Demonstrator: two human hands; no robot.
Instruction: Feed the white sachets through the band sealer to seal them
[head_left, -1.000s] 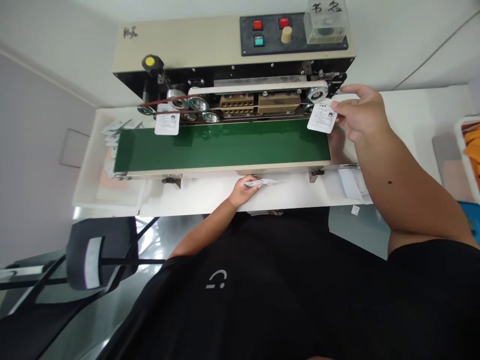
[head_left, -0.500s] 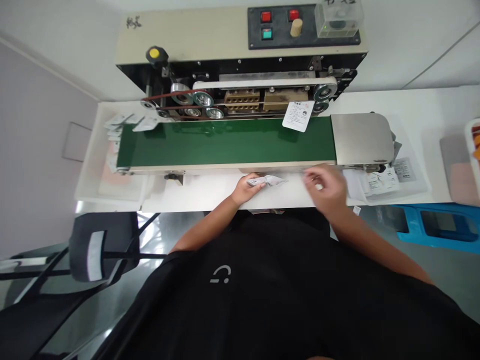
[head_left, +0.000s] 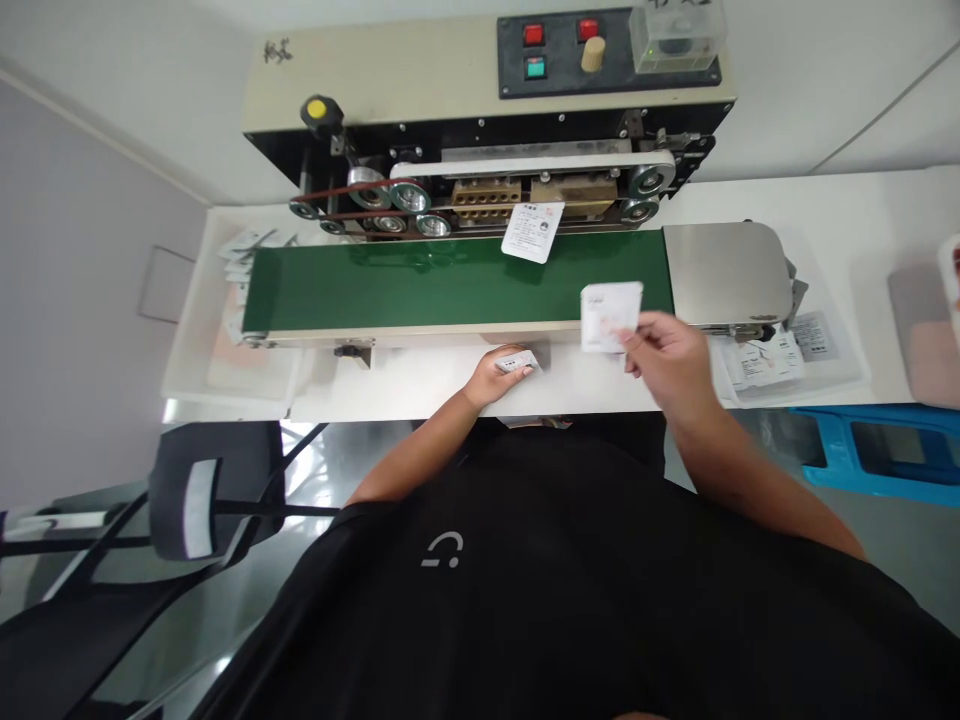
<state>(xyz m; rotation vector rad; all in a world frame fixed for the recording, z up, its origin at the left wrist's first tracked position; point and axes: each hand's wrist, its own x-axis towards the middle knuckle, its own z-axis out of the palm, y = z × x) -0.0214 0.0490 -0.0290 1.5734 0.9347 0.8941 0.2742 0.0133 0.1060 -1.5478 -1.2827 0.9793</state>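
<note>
My right hand (head_left: pixel 666 362) pinches a small white printed sachet (head_left: pixel 602 310) by its lower right side and holds it up over the front edge of the green conveyor belt (head_left: pixel 420 290). Close to the table's front, my left hand (head_left: pixel 491 380) is closed around printed white sachets (head_left: pixel 519 361); how many is hidden. Another sachet (head_left: pixel 533 232) hangs from the band sealer (head_left: pixel 480 110), its top edge at the sealing bands and its lower part over the belt.
Left of the belt stands a clear bin (head_left: pixel 225 385) with several sachets. Another clear bin (head_left: pixel 840 385) with sachets sits at the right under the metal end plate (head_left: pixel 727 275). A blue stool (head_left: pixel 847 450) and a black chair (head_left: pixel 176 500) flank me.
The sachet in the sealer has travelled left. My right hand, blurred before, now holds a sachet up by the belt. My left hand has stayed almost in place.
</note>
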